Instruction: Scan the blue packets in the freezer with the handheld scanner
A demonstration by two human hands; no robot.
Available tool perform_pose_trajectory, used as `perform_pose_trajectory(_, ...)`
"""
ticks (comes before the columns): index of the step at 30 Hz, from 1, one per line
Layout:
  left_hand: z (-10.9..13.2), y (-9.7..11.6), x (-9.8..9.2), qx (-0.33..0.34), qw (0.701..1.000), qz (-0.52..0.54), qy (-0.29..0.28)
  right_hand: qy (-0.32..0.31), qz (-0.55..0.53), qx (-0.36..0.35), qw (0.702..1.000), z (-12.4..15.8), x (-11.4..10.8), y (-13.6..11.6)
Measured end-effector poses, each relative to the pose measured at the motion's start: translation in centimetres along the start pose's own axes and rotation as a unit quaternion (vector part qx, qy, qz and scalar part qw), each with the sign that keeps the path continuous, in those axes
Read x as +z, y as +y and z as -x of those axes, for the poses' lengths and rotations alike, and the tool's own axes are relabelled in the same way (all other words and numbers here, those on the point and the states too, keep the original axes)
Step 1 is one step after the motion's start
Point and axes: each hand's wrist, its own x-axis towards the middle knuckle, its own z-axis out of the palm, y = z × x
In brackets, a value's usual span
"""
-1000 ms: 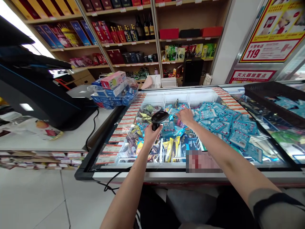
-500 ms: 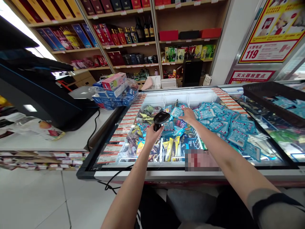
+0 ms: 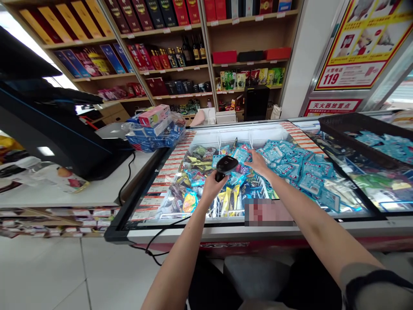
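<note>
My left hand [image 3: 213, 187] is wrapped round the handle of a black barcode scanner [image 3: 227, 163], its head above the freezer's glass. A cable hangs by the freezer's front edge, below my left forearm. My right hand [image 3: 259, 164] grips the right edge of a blue flat packet [image 3: 241, 154], thumb and fingers on either side of it. The scanner head is just left of and below this packet. To the right of my hand, a heap of similar blue packets [image 3: 292, 161] lies on the glass.
Beneath the glass of the chest freezer [image 3: 148, 234] are wire baskets with wrapped ices [image 3: 228, 200]. A dark tray [image 3: 364, 133] of blue packets is at right. At left stand a black checkout terminal [image 3: 64, 116] and plastic-wrapped boxes [image 3: 156, 131]. Stocked shelves [image 3: 174, 69] line the back.
Both hands have shifted slightly to the right, the left with the scanner and the right with the blue packet. The view has tilted a little.
</note>
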Motion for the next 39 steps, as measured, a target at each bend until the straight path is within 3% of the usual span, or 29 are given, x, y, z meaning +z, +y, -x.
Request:
perform_pose_trajectory(6, 0.2, 0.0, 0.3, 0.009, 1.000, -0.011, -0.025, 0.024, -0.002, -0.013, 1.000, 0.8, 0.0, 1.4)
perform_pose_trajectory(17, 0.4, 1.6, 0.3, -0.048, 0.998, 0.035, 0.008, 0.035, 0.013, -0.016, 0.999, 1.4, -0.4, 1.2)
perform_pose_trajectory(39, -0.1, 0.2, 0.4, -0.041, 0.999, 0.018, -0.030, 0.029, 0.022, 0.001, 0.999, 1.5, -0.5, 1.1)
